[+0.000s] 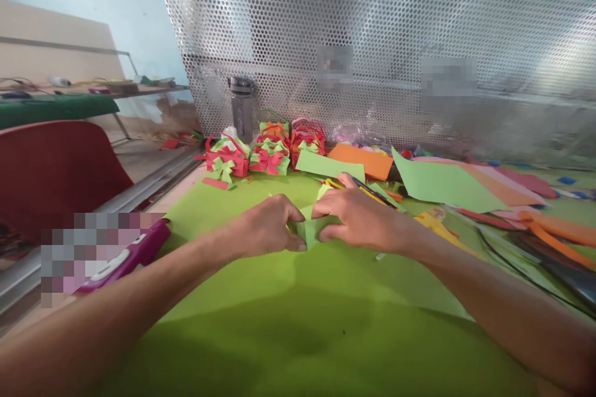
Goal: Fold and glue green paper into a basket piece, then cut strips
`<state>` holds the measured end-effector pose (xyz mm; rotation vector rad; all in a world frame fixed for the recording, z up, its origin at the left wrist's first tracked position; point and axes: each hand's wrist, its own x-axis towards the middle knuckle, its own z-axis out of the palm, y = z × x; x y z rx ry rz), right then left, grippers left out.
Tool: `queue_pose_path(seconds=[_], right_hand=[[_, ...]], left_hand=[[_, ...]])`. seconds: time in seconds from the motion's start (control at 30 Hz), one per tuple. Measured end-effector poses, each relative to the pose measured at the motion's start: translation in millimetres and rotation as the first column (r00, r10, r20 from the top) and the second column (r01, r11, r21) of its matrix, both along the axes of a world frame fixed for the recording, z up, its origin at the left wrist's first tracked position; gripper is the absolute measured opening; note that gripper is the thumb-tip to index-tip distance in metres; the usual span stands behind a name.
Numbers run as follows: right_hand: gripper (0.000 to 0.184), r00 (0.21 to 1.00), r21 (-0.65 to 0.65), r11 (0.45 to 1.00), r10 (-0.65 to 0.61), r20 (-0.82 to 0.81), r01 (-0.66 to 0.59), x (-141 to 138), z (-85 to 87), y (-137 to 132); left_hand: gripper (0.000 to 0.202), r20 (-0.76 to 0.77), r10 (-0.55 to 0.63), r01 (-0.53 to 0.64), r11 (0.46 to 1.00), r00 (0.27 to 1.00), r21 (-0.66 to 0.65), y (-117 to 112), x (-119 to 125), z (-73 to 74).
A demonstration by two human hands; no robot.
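Observation:
Between my two hands is a small folded piece of light green paper [313, 237], held just over the green table top. My left hand [272, 227] pinches its left side between thumb and fingers. On the other side, my right hand [354, 214] grips the paper with curled fingers and thumb. Part of the piece is hidden behind the fingers. Just beyond my right hand lie a pair of yellow-and-black scissors [372, 191] and a flat light green sheet [330, 165].
Small red, green and orange paper baskets [270, 152] with bows stand at the back, near a grey bottle [242, 108]. Coloured sheets [451, 183] and orange strips [554, 236] lie to the right. A purple-edged object [149, 254] is at left, beside a red chair [60, 180].

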<state>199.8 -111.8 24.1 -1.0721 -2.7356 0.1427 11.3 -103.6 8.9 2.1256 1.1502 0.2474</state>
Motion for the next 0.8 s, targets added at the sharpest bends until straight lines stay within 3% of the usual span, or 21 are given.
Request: queue_pose_path(seconds=[0.17,0.3,0.53,0.8], right_hand=[[0.018,0.998,-0.060,0.998,-0.011,0.058,0.015,1.6,-1.7,-0.9],[0.015,0.997,-0.094,0.996,-0.004,0.078,0.011,-3.4,0.6,-5.7],[0.013,0.999,-0.073,0.997,-0.004,0.043,0.008,-1.1,-2.1,-5.2],[0.018,0.998,-0.072,0.997,0.010,0.055,-0.006,-1.9,-4.0,-3.3]], left_hand=[[0.012,0.000,-0.043,0.043,0.999,0.999,0.016,-1.0,2.3,-3.3],[0.014,-0.009,-0.061,0.062,0.997,0.998,0.041,-4.7,5.9,-3.5],[0.019,0.003,-0.042,0.042,0.997,0.999,0.064,-6.6,7.4,-2.8],[0.033,0.090,-0.116,0.115,0.993,0.989,0.015,-3.5,5.5,-8.5]])
